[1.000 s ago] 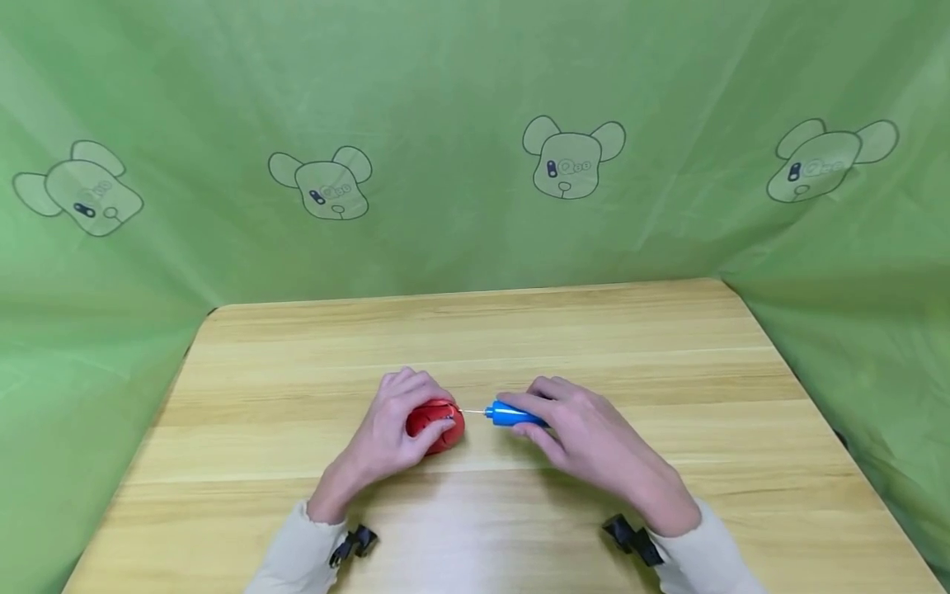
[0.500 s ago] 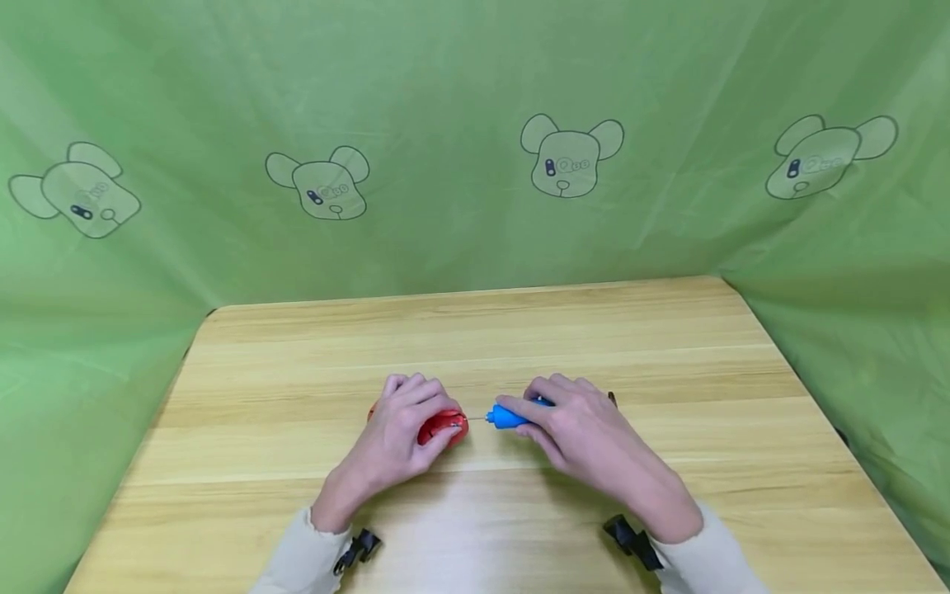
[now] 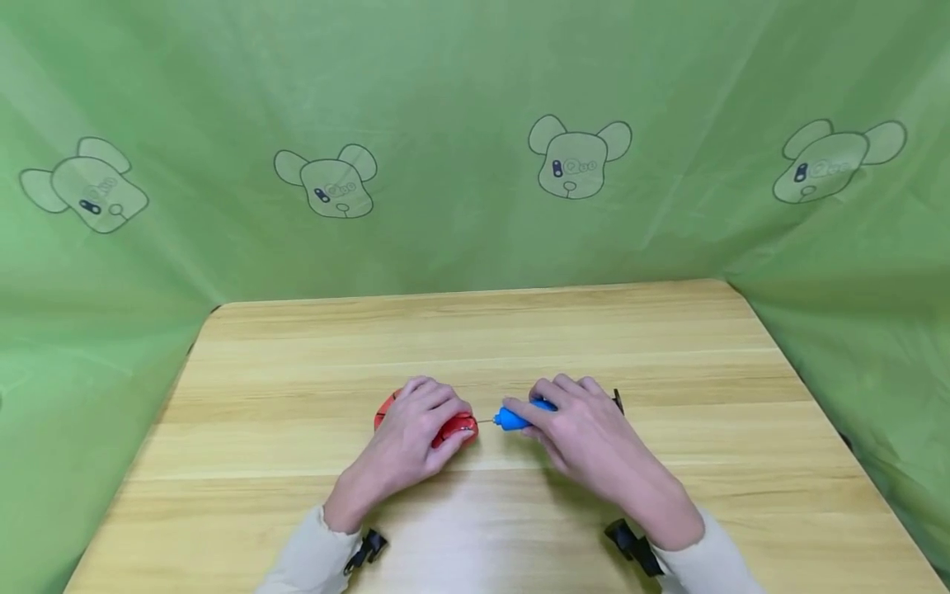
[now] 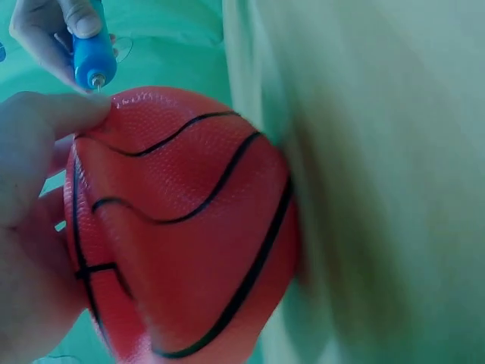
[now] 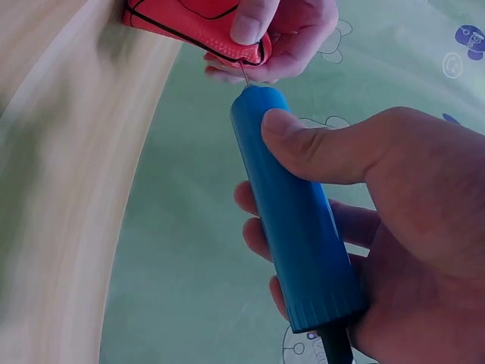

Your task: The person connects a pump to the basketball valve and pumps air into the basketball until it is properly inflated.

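Observation:
A crumpled, deflated red toy basketball with black lines is held by my left hand, thumb and fingers pinching its right end. My right hand grips the blue barrel of a small ball pump, fingers curled round it. From the pump's tip a thin needle runs to the pinched end of the ball, where its point is hidden by the ball. The pump's dark rod sticks out at the other end. In the left wrist view the ball bulges in folds close to the tabletop.
Both hands are over a light wood table. A green curtain with printed bear heads hangs behind and along its sides. Black camera mounts sit at both pale sleeves.
The left hand and ball have shifted slightly right and turned, so more of the ball shows left of the hand. The dark pump end now shows past the right hand.

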`<state>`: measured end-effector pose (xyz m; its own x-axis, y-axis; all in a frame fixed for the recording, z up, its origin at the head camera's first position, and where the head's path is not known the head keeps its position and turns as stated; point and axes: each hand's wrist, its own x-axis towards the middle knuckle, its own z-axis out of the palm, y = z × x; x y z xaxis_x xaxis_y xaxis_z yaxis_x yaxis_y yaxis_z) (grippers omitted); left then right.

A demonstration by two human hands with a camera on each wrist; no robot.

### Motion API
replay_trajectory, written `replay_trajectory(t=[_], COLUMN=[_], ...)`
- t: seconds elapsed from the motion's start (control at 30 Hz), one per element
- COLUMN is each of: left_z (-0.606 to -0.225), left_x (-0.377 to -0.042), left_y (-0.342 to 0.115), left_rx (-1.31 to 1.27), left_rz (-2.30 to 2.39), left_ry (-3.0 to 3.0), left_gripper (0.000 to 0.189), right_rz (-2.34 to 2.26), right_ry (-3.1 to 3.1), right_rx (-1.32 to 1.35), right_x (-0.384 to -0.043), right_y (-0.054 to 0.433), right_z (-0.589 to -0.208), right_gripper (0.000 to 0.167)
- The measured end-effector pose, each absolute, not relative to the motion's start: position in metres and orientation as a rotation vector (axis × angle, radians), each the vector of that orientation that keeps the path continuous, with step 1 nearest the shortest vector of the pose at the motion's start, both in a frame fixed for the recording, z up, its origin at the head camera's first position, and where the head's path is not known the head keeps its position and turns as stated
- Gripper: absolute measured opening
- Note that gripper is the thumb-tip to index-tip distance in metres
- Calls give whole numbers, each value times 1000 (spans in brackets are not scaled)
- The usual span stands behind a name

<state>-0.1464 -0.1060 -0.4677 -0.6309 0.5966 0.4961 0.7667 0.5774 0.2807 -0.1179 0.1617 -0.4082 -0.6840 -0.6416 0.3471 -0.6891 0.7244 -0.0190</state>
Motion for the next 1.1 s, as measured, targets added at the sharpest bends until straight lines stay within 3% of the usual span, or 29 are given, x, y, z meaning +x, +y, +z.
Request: replay_trajectory(t=[0.47,1.1], left_z=[-457,-478], left_x=[-145,-150], left_y=[-109,-107], left_rx=[-1086,-1075], left_rz=[-498,-506], left_ry=[-2433,-2434], left_gripper=[9,7], right_rz=[327,308], right_ry=[-2585,-2490], right_rx=[1086,1037], right_x=[-125,-134], right_y=[157,152], right_z=[-422,-448], right_gripper=[34,32])
